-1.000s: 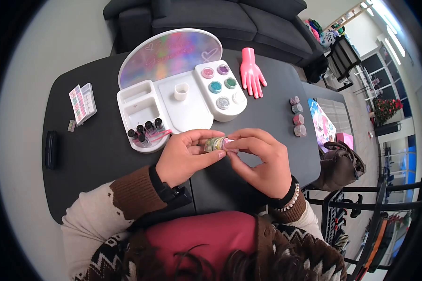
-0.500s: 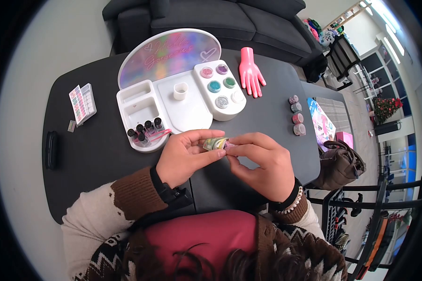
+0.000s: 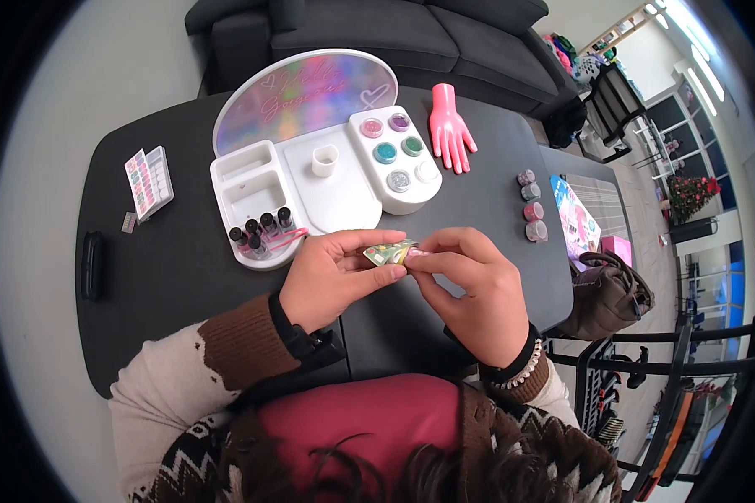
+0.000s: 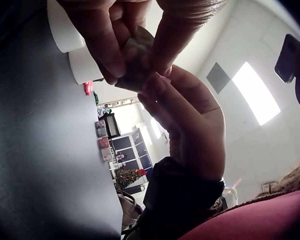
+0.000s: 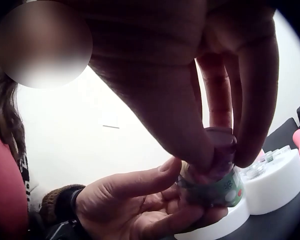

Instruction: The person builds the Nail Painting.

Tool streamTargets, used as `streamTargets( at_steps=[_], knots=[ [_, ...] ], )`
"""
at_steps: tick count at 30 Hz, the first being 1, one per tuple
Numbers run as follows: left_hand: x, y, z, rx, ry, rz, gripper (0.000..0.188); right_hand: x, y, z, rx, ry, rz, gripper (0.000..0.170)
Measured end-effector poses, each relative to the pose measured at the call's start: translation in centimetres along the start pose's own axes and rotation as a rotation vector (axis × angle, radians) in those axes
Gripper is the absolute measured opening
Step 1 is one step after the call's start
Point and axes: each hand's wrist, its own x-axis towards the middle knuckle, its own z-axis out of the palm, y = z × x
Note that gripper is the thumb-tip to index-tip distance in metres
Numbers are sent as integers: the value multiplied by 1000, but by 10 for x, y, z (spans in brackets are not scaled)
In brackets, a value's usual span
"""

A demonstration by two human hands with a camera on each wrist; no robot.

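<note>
Over the near part of the table, my left hand [image 3: 319,289] pinches a small green and yellow patterned packet [image 3: 384,254] between thumb and fingers. My right hand [image 3: 482,293] meets it from the right. In the right wrist view the right thumb and fingers grip a small round jar [image 5: 221,136] with a clear top and pinkish contents. The jar's lower part is hidden behind the thumb and the green packet [image 5: 233,192]. From the left wrist view the packet [image 4: 136,57] looks dark and flat-cornered, with fingertips of both hands close together on it.
Beyond the hands stands a white manicure station [image 3: 331,189] with a small white cup [image 3: 325,161], glitter jars [image 3: 385,152] and black-capped bottles [image 3: 260,239]. A pink model hand [image 3: 451,134] lies behind it. Small jars [image 3: 534,212] line the right; a nail-sticker case [image 3: 151,184] lies left.
The packet has turned in the left fingers and now shows a flatter, more pointed green side. The right fingers have shifted slightly at its end; the jar's pink end shows less from above.
</note>
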Motion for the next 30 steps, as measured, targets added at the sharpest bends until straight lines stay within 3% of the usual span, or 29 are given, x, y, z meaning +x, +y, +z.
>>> streamTargets(
  at_steps=[4,9,15,24,25,27,30],
  knots=[
    [-1,7,2,-15,-2,-52,47,2,-3,3,-25,36,0,20],
    [-1,6,2,-45,-18,-8,53,3,5,12,-34,181,-130,28],
    [-2,13,1,-48,-73,-14,63,6,-1,5,49,55,-59,30],
    [1,5,-1,30,-72,-66,56,3,5,4,227,17,98,24],
    [0,5,-1,30,-72,-67,56,4,6,2,228,18,99,24],
    [0,6,-1,64,-80,-77,53,7,10,-4,-76,3,-91,24],
    [0,9,1,107,-81,-84,54,7,12,-4,4,-30,-45,24]
  ],
)
